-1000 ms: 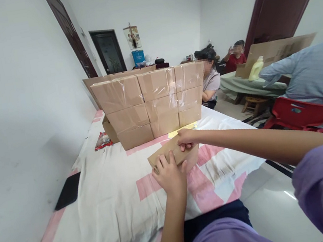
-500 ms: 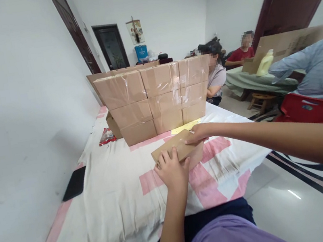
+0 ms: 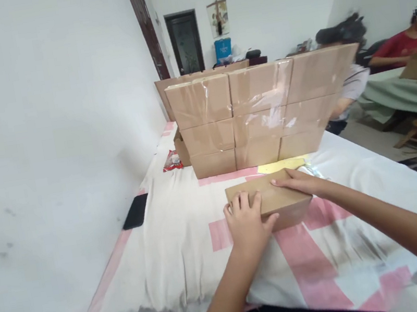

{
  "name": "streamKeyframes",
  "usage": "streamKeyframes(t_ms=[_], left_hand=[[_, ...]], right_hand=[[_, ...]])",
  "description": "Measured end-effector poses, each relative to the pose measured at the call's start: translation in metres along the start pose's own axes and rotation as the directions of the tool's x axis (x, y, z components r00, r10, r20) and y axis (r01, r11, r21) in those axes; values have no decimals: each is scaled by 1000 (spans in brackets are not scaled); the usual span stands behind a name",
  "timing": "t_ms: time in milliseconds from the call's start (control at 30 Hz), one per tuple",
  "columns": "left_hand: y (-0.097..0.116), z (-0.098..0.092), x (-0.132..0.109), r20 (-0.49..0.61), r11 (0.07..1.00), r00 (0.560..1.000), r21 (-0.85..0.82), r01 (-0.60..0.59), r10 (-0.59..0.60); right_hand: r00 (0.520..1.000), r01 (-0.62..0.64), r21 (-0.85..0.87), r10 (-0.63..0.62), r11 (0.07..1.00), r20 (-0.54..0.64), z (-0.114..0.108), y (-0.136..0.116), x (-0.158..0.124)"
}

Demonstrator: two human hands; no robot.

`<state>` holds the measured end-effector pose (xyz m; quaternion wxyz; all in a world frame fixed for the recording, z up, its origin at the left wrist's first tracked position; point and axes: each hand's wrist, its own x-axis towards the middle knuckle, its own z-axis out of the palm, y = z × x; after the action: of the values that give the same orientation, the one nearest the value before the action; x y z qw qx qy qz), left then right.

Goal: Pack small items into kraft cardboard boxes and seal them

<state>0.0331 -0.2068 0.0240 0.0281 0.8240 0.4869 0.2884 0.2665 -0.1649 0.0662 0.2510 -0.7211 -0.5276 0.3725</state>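
Note:
A closed brown cardboard box (image 3: 281,199) lies on the cloth-covered table in front of me. My left hand (image 3: 246,226) grips its left end, fingers over the top and thumb against the near side. My right hand (image 3: 300,182) holds the far right part, with the thumb on top and the other fingers mostly hidden behind. Just beyond stands a stack of similar cardboard boxes (image 3: 259,126), three rows high, with shiny clear tape across the fronts. Between the stack and the held box lies a yellow sheet (image 3: 279,166).
A black phone (image 3: 135,212) lies at the table's left edge by the wall. Near the stack's left foot is a red-and-clear packet (image 3: 172,160). Behind the stack at right sits a person (image 3: 351,86); another in red (image 3: 399,49) is at a green-covered table (image 3: 400,96).
My view has swung left, so the scene sits further right. The box has turned more square to me, and both hands remain on it.

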Motion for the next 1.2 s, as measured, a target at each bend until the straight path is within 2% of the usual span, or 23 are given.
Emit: streamKeyframes(t_ms=[67,133,233,300,367,433,533,633,700,800,867,933,1000,1133,1200], left_hand=[[-31,-7,9,0,995,999,-88,-44,44],[-77,-12,24,-10,990,1000,-138,-3,2],[-168,-10,57,-23,981,983,-72,182,-184],[-231,-1,84,-23,949,948,-13,316,-316],[-284,11,111,-1,909,910,43,414,-414],[-322,27,135,30,875,876,80,478,-481],[-351,48,159,53,843,843,98,529,-535],[-361,58,167,10,837,839,75,542,-544],[-363,58,165,-56,833,834,41,551,-549],[-359,47,155,-143,838,827,-35,545,-544],[-349,35,147,-172,860,842,-101,501,-511],[-331,23,138,-195,887,867,-169,431,-458],[-304,11,128,-216,909,892,-227,349,-397],[-232,-17,109,-243,939,935,-291,182,-257],[-192,-34,101,-244,948,952,-300,108,-186]], right_hand=[[1000,17,152,-14,988,-21,11,2,-4],[1000,2,239,3,971,-18,18,2,-6],[998,-48,240,55,970,-23,20,5,-3],[996,-62,205,73,977,-49,20,7,1],[992,-64,164,80,984,-93,21,9,4],[988,-56,124,73,991,-139,22,9,6],[983,-42,92,57,995,-174,22,8,4],[982,-54,110,72,992,-172,21,8,2],[982,-64,129,85,990,-167,21,8,1],[984,-55,143,78,988,-158,23,6,1],[987,-33,135,54,990,-154,23,5,1],[989,-3,125,22,992,-148,23,5,2],[989,16,136,4,991,-150,23,6,3],[971,42,232,14,972,-237,26,11,7],[947,128,309,-23,942,-320,32,13,6]])
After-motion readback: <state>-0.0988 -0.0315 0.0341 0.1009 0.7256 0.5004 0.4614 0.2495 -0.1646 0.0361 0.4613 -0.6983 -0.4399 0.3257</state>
